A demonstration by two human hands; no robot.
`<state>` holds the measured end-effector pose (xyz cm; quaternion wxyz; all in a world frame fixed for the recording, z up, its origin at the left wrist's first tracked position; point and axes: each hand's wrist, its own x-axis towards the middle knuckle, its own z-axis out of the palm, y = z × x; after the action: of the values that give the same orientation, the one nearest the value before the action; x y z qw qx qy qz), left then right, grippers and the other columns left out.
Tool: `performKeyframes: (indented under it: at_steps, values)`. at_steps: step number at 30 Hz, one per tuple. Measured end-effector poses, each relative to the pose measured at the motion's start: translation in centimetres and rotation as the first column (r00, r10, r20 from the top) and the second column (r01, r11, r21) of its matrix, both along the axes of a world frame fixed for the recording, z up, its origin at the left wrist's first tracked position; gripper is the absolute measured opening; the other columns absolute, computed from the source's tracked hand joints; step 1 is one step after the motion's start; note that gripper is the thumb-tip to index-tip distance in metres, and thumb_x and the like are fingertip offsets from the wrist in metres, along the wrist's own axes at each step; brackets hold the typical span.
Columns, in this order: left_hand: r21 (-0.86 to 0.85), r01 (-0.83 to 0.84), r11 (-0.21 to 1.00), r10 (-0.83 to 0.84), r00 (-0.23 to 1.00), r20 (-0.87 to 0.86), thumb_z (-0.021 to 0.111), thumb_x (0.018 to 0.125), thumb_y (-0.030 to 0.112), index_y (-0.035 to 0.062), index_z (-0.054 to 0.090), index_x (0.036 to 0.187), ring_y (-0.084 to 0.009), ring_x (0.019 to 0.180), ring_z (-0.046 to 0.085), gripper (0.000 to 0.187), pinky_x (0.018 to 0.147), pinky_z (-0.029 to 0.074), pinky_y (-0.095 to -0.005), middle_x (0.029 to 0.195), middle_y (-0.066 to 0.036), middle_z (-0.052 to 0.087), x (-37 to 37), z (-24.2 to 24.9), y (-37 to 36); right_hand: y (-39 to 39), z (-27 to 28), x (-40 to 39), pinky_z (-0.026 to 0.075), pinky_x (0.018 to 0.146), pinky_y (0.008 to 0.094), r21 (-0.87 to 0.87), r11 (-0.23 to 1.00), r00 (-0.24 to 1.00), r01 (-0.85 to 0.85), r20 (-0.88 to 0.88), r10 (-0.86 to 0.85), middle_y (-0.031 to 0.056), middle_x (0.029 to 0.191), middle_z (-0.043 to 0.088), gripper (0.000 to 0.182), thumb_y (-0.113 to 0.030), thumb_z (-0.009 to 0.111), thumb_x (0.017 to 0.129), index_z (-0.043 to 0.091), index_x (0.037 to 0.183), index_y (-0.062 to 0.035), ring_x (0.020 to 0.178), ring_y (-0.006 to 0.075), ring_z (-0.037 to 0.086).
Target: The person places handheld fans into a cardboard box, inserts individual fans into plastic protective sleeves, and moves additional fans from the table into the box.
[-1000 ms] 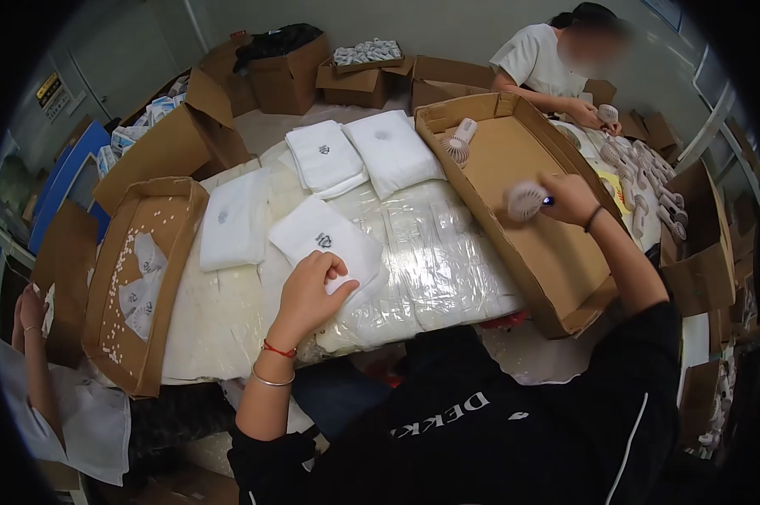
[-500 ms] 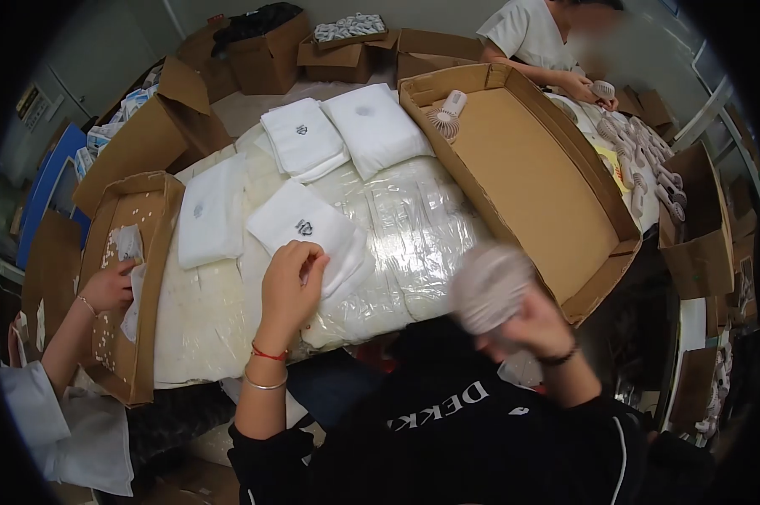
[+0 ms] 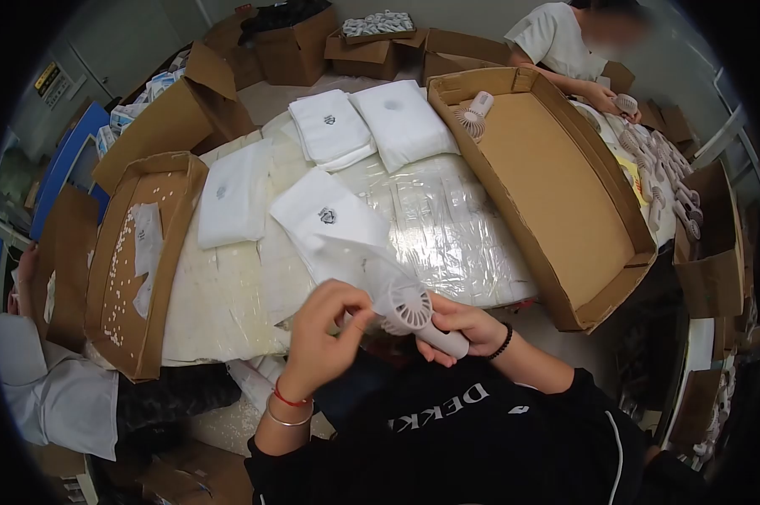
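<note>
My right hand (image 3: 473, 326) grips the handle of a small pale handheld fan (image 3: 409, 308), its round grille turned up and to the left. Thumb and fingers of my left hand (image 3: 329, 332) pinch the edge of a thin translucent bag (image 3: 365, 259), which stands up beside the fan head. Whether the bag's opening touches the grille is hard to tell. Behind them a stack of white printed bags (image 3: 328, 216) lies on the plastic-wrapped packs (image 3: 430, 223).
Further white stacks (image 3: 401, 124) lie behind. At the right, a shallow cardboard tray (image 3: 557, 168) holds another fan (image 3: 474, 116). A left tray (image 3: 157, 278) contains small white bits and bags. One person sits at far left; another handles a fan at the upper right.
My right hand has brought the fan left, in front of me. My left hand has lifted a bag off the stack. The co-worker's hand has left the left tray, and the view has shifted.
</note>
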<state>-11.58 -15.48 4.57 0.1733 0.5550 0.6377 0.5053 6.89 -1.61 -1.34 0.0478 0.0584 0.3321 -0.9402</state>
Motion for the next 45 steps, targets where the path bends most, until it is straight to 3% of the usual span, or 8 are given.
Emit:
performKeyframes:
  at_steps: [7, 8, 10, 18, 29, 35, 43, 45]
  values:
    - [0.184, 0.174, 0.967, -0.072, 0.885, -0.459, 0.062, 0.07, -0.001, 0.0018, 0.058, 0.086, -0.0267, 0.07, 0.054, 0.017, 0.062, 0.045, -0.0348, 0.079, -0.009, 0.056, 4.0, -2.1, 2.2, -2.1, 0.5, 0.1, 0.044, 0.05, 0.0234, -0.423, 0.859, 0.957, 0.289, 0.152, -0.247, 0.0096, 0.078, 0.055, 0.046, -0.033, 0.04, 0.097, 0.025, 0.134, -0.0101, 0.058, 0.0135, 0.053]
    - [0.215, 0.163, 0.963, -0.049, 0.89, -0.454, 0.061, 0.066, -0.001, 0.0029, 0.058, 0.085, -0.0256, 0.069, 0.054, 0.019, 0.062, 0.045, -0.0352, 0.08, -0.008, 0.056, 4.2, -2.4, 2.6, -1.7, 0.3, 0.1, 0.044, 0.051, 0.0243, 0.064, 0.94, 0.932, 0.336, 0.125, -0.341, 0.009, 0.08, 0.054, 0.047, -0.034, 0.036, 0.098, 0.023, 0.136, -0.0095, 0.06, 0.013, 0.052]
    - [0.27, 0.088, 0.959, 0.061, 0.863, -0.501, 0.061, 0.066, -0.001, 0.0032, 0.058, 0.084, -0.0249, 0.068, 0.054, 0.019, 0.061, 0.045, -0.0345, 0.079, -0.008, 0.056, 3.9, -1.5, 2.9, -1.8, 0.6, -0.5, 0.046, 0.055, 0.026, 0.757, 0.482, 0.862, 0.442, -0.211, -0.461, 0.007, 0.087, 0.053, 0.051, -0.035, 0.029, 0.099, 0.016, 0.14, -0.0078, 0.065, 0.0107, 0.051]
    - [0.182, 0.025, 0.983, 0.036, 0.946, -0.324, 0.079, 0.065, 0.022, 0.0077, 0.058, 0.096, -0.0283, 0.085, 0.059, 0.04, 0.073, 0.048, -0.0385, 0.123, -0.014, 0.047, 6.0, -2.2, 3.3, 1.4, 2.9, 0.0, 0.029, 0.104, 0.0311, 0.594, 0.688, 0.9, 0.416, -0.16, -0.406, 0.011, 0.136, 0.035, 0.054, -0.033, 0.028, 0.1, 0.011, 0.142, -0.0039, 0.125, 0.017, 0.034]
    - [0.042, 0.252, 0.967, -0.242, 0.956, -0.164, 0.079, 0.064, 0.016, 0.0058, 0.056, 0.109, -0.0342, 0.115, 0.048, 0.051, 0.094, 0.04, -0.04, 0.13, -0.017, 0.044, 5.0, -2.9, 3.9, 1.7, 3.0, 1.0, 0.038, 0.094, 0.0279, 0.695, 0.701, 0.987, 0.158, -0.095, -0.128, 0.0102, 0.123, 0.046, 0.058, -0.028, 0.039, 0.098, 0.014, 0.142, 0.0009, 0.109, 0.0119, 0.044]
    - [0.225, -0.16, 0.961, 0.173, 0.984, -0.038, 0.066, 0.071, 0.001, 0.004, 0.057, 0.099, -0.0273, 0.114, 0.048, 0.029, 0.1, 0.035, -0.0392, 0.118, -0.013, 0.053, -1.4, -1.0, 1.7, 3.1, 12.6, 5.0, 0.048, 0.083, 0.0322, 1.0, -0.015, 0.988, 0.004, -0.002, 0.152, 0.0133, 0.107, 0.06, 0.058, -0.019, 0.063, 0.086, 0.037, 0.135, -0.0047, 0.094, 0.0211, 0.06]
    - [0.419, -0.625, 0.658, 0.675, 0.737, 0.038, 0.052, 0.091, 0.004, -0.0008, 0.049, 0.122, -0.017, 0.115, 0.047, 0.032, 0.09, 0.044, -0.0275, 0.129, -0.011, 0.046, -18.5, 2.5, -5.4, 23.4, 9.6, 0.6, 0.049, 0.074, 0.0394, 0.711, -0.683, 0.918, -0.169, -0.137, -0.371, 0.0127, 0.113, 0.059, 0.053, -0.013, 0.05, 0.087, 0.033, 0.137, -0.0138, 0.097, 0.0288, 0.059]
    - [0.378, -0.627, 0.681, 0.676, 0.737, 0.007, 0.052, 0.091, 0.004, -0.0007, 0.05, 0.12, -0.0168, 0.109, 0.051, 0.029, 0.089, 0.043, -0.0276, 0.12, -0.01, 0.054, -18.6, 0.2, -6.5, 25.6, 9.4, -2.7, 0.049, 0.08, 0.0401, 0.633, -0.588, 0.757, -0.503, -0.006, -0.654, 0.0132, 0.126, 0.051, 0.058, -0.013, 0.05, 0.086, 0.029, 0.139, -0.0205, 0.103, 0.0335, 0.057]
